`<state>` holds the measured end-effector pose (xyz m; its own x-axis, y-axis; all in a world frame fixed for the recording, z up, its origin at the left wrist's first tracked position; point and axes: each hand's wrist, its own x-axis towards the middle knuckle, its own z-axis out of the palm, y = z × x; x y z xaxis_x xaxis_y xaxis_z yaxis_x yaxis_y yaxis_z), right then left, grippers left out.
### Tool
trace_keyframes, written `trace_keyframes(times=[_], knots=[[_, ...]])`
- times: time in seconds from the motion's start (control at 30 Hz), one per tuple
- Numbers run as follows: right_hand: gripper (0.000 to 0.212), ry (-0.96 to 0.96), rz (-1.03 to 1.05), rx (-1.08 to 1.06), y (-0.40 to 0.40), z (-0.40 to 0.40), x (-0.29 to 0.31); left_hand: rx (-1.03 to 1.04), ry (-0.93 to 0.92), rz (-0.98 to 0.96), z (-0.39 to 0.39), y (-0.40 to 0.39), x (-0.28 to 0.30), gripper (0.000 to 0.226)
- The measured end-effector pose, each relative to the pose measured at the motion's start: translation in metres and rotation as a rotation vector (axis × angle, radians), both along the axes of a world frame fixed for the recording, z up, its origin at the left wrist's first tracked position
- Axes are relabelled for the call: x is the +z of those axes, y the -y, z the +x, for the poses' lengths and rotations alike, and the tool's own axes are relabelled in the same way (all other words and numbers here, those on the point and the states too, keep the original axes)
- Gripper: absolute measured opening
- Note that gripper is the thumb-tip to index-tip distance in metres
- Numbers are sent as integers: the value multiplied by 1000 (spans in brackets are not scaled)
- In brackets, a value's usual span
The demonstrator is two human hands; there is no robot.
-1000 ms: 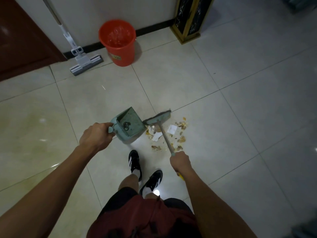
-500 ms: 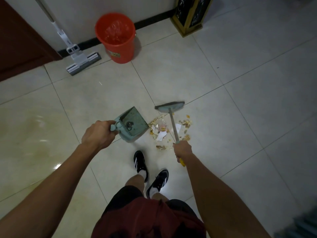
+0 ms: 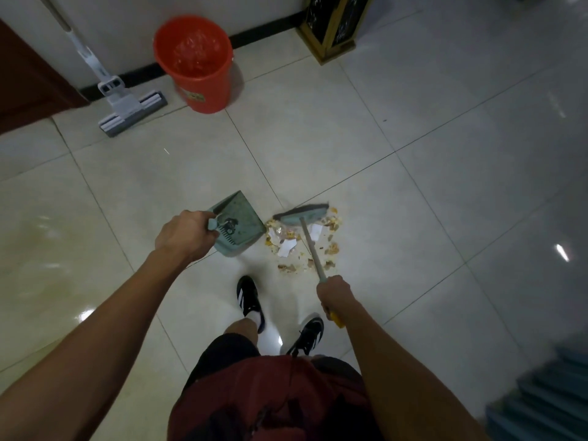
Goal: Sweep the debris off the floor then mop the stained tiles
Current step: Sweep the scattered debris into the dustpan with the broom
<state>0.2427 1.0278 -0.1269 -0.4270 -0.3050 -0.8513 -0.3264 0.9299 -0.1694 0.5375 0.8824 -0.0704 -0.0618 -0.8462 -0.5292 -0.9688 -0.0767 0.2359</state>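
A green dustpan (image 3: 238, 222) rests tilted on the pale floor tiles, and my left hand (image 3: 183, 235) grips its handle. Just right of it lies a heap of debris (image 3: 299, 241): paper scraps and brownish-yellow crumbs. My right hand (image 3: 334, 292) holds the thin handle of a green broom (image 3: 304, 214), whose head sits at the far edge of the heap. A yellowish stain (image 3: 41, 249) spreads over the tiles at the left. A grey sponge mop (image 3: 127, 111) leans against the wall at the back left.
An orange bucket (image 3: 197, 68) stands by the wall next to the mop. A dark wooden stand (image 3: 334, 30) is at the back, a brown door (image 3: 28, 78) at the far left. My feet in black shoes (image 3: 249, 302) are just behind the debris. Blue steps (image 3: 547, 396) are at the lower right.
The broom head has gone out from beside the dustpan to the far side of the heap. My left hand and the dustpan have held their place by the debris.
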Motion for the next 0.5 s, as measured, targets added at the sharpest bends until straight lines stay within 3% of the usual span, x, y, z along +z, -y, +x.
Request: trace_keyframes(times=[0.27, 0.5], knots=[[37, -77, -103, 395, -41, -59, 14, 127, 4, -68, -17, -89, 24, 25], [37, -52, -198, 698, -51, -63, 9, 302, 25, -100, -32, -199, 46, 22]])
